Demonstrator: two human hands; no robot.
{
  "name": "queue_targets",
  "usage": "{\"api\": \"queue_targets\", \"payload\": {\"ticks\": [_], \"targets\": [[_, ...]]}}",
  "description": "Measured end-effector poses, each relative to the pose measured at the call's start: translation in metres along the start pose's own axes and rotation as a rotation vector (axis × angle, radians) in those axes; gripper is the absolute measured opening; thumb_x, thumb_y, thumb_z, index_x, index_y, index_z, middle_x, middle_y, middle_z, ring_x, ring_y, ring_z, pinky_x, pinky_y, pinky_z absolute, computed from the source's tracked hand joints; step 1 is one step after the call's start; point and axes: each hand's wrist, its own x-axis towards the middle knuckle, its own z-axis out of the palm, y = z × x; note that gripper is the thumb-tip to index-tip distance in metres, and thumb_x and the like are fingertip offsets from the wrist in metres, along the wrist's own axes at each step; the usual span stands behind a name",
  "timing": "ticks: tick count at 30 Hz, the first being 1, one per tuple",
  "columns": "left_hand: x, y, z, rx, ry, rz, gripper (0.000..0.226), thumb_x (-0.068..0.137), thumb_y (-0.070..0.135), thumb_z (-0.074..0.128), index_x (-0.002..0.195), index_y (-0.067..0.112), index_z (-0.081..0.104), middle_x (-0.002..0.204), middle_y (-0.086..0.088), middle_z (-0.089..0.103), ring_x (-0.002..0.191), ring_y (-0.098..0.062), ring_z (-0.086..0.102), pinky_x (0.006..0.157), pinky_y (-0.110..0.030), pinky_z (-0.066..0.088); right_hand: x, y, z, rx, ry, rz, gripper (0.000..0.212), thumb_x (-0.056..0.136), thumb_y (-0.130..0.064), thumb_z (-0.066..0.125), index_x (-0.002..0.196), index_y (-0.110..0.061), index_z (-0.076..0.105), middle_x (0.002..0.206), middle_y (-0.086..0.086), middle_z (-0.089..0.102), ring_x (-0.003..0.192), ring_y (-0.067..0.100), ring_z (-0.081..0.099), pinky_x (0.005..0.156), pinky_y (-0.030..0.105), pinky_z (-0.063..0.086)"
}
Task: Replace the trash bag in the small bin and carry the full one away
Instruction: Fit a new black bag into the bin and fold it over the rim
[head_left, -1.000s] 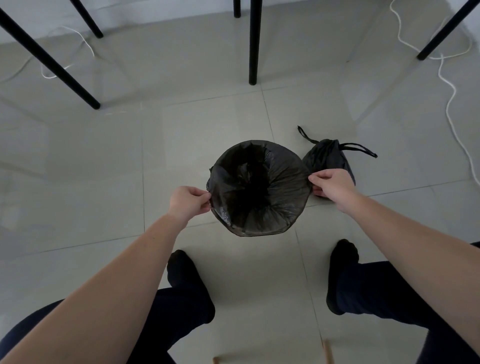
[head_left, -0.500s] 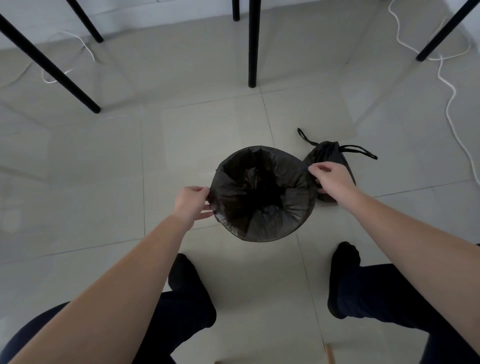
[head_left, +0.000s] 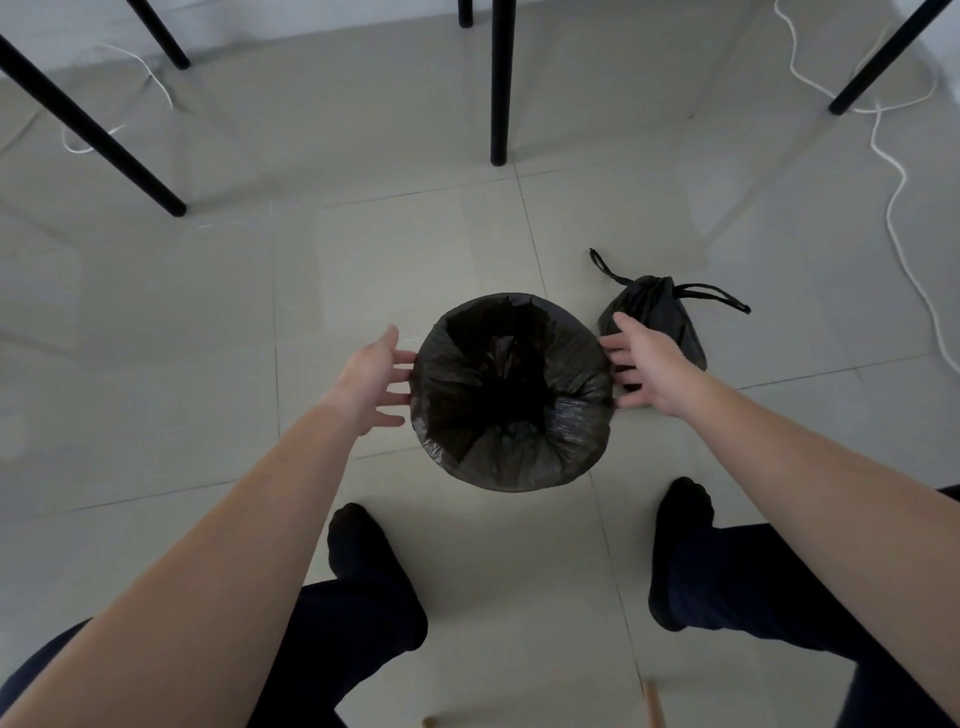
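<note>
The small bin (head_left: 511, 395) stands on the tiled floor between my feet, lined with a fresh black trash bag folded over its rim. My left hand (head_left: 371, 382) is at the bin's left side, fingers spread, fingertips touching or almost touching the bag. My right hand (head_left: 644, 364) is at the bin's right side, also spread and holding nothing. Just right of the bin, partly behind my right hand, the full black bag (head_left: 660, 317) sits on the floor, tied shut with its drawstring loops sticking out.
Black table legs (head_left: 498, 83) stand on the floor beyond the bin, with others at far left and far right. A white cable (head_left: 893, 202) runs down the right side. My dark-socked feet (head_left: 363, 551) flank the near floor.
Both hands have let go of the bag's edge and opened, fingers spread at the bin's sides. The bag's rim now lies folded down over the bin.
</note>
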Motion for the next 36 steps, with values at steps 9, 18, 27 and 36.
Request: {"api": "queue_targets", "payload": {"ticks": [9, 18, 27, 36], "targets": [[0.01, -0.024, 0.008, -0.067, -0.081, -0.025, 0.066, 0.099, 0.078, 0.032, 0.125, 0.025, 0.062, 0.129, -0.001, 0.063, 0.119, -0.031, 0.059, 0.094, -0.055, 0.049, 0.013, 0.025, 0.019, -0.013, -0.083, 0.159, 0.076, 0.099, -0.073, 0.026, 0.127, -0.013, 0.063, 0.125, 0.01, 0.065, 0.116, 0.035, 0.059, 0.086, 0.059, 0.054], [0.006, -0.009, 0.011, -0.145, -0.109, 0.048, 0.057, 0.101, 0.07, 0.043, 0.131, 0.025, 0.063, 0.127, 0.003, 0.064, 0.108, -0.025, 0.063, 0.085, -0.051, 0.054, 0.017, 0.02, 0.034, -0.005, -0.091, 0.109, 0.07, 0.092, -0.076, 0.036, 0.133, -0.026, 0.062, 0.121, 0.006, 0.072, 0.112, 0.032, 0.066, 0.1, 0.056, 0.051], [-0.009, -0.012, -0.003, 0.081, 0.095, -0.127, 0.055, 0.102, 0.051, 0.052, 0.139, 0.009, 0.054, 0.135, -0.011, 0.059, 0.117, -0.039, 0.058, 0.097, -0.062, 0.048, -0.002, 0.015, 0.029, -0.132, 0.072, -0.092, 0.057, 0.102, -0.051, 0.033, 0.129, -0.009, 0.062, 0.131, 0.021, 0.064, 0.104, 0.028, 0.064, 0.085, 0.043, 0.053], [-0.015, -0.026, -0.006, -0.166, 0.119, 0.007, 0.06, 0.104, 0.059, 0.045, 0.147, 0.018, 0.053, 0.158, -0.007, 0.046, 0.137, -0.033, 0.048, 0.106, -0.059, 0.044, -0.015, 0.029, 0.016, -0.323, 0.04, 0.051, 0.075, 0.098, -0.073, 0.02, 0.127, -0.017, 0.059, 0.11, 0.005, 0.068, 0.104, 0.029, 0.063, 0.095, 0.055, 0.052]]}}
